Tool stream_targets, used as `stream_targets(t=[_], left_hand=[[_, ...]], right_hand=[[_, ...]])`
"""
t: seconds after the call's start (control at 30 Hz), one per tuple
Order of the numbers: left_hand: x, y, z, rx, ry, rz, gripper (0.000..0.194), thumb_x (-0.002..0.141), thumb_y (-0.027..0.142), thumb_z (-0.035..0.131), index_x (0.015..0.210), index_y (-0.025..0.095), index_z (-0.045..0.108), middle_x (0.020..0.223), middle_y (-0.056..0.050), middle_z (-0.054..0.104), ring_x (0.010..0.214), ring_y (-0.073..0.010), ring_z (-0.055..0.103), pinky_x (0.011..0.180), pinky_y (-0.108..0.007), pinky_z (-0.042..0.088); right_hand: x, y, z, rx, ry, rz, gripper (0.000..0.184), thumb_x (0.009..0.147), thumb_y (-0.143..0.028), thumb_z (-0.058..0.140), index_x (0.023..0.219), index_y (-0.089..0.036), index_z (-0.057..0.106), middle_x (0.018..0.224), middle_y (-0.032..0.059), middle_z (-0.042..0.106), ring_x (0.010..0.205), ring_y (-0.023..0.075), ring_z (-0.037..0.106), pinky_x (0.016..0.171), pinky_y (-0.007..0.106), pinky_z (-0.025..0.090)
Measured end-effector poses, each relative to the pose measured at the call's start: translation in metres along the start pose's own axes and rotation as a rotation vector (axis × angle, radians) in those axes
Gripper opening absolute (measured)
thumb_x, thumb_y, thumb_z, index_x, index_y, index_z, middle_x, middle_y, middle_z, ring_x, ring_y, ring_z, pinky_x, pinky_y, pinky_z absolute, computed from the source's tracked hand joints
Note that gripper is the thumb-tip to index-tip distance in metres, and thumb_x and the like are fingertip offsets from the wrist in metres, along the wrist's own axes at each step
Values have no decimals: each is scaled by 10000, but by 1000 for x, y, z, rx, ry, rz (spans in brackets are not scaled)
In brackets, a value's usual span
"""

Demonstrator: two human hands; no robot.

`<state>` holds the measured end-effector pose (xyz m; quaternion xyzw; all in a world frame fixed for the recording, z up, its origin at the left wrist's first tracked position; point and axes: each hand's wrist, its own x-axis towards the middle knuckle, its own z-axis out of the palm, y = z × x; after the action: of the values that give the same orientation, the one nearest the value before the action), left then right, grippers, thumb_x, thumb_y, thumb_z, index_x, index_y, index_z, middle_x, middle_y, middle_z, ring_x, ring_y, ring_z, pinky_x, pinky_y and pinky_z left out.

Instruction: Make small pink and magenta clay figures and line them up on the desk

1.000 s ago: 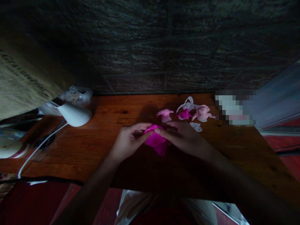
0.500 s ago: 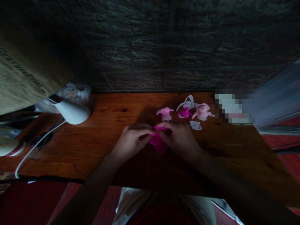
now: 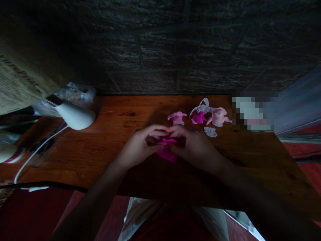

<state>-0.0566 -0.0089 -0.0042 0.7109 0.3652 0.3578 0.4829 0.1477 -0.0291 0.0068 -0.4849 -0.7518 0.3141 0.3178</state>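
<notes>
Between my two hands is a bright magenta piece of thin, soft material [image 3: 167, 155], bunched at the top and hanging loosely below. My left hand [image 3: 139, 144] grips its left side, thumb low against it and fingers arched above. On the other side my right hand [image 3: 193, 144] holds it in much the same way, and the fingertips of both hands meet over it. Just beyond my hands lie a pink crumpled piece [image 3: 177, 117], a smaller magenta piece [image 3: 198, 117], a pale pink piece [image 3: 218, 116] and a whitish scrap [image 3: 210, 131].
On the wooden table [image 3: 107, 147], a white lamp-like cone [image 3: 76, 117] with a white cord [image 3: 41, 147] stands at left. Clear plastic wrapping [image 3: 79, 93] and a printed brown paper bag [image 3: 22, 77] are behind it. A dark brick-patterned wall [image 3: 160, 47] borders the back; a blurred-out object [image 3: 253, 113] sits right.
The fingers of both hands have lifted and arched above the magenta piece, while the thumbs stay low on it. The whole view has shifted slightly.
</notes>
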Motion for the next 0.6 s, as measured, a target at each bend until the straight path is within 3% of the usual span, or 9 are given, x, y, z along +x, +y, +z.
stream_targets(t=[0.1,0.23,0.33,0.6], left_hand=[[-1,0,-2,-35,21,-26,439,794,128,807,1220,220,756,1070,-32,845,908,-171,816,811,-245,657],[-3,-1,-5,49,99,-35,188,777,158,829,955,218,843,975,-17,853,841,-189,818,812,-279,670],[-3,2,-7,101,138,-43,84,795,174,816,862,216,845,851,-7,848,723,-165,795,706,-237,650],[-2,1,-5,113,167,-44,42,812,203,801,771,193,803,761,-17,825,651,-147,758,623,-218,617]], right_hand=[[-2,-1,-1,89,40,21,399,794,-116,755,1173,-209,672,946,32,845,876,212,799,804,315,572],[-4,-1,0,166,83,-12,345,824,-173,749,1164,-198,694,1050,65,843,959,228,799,872,336,588],[-4,-1,1,85,33,2,131,906,-225,692,1010,-208,770,977,47,844,844,204,790,782,311,571],[-3,2,2,5,2,-21,187,959,-203,644,982,-242,825,887,22,846,746,168,772,721,274,533]])
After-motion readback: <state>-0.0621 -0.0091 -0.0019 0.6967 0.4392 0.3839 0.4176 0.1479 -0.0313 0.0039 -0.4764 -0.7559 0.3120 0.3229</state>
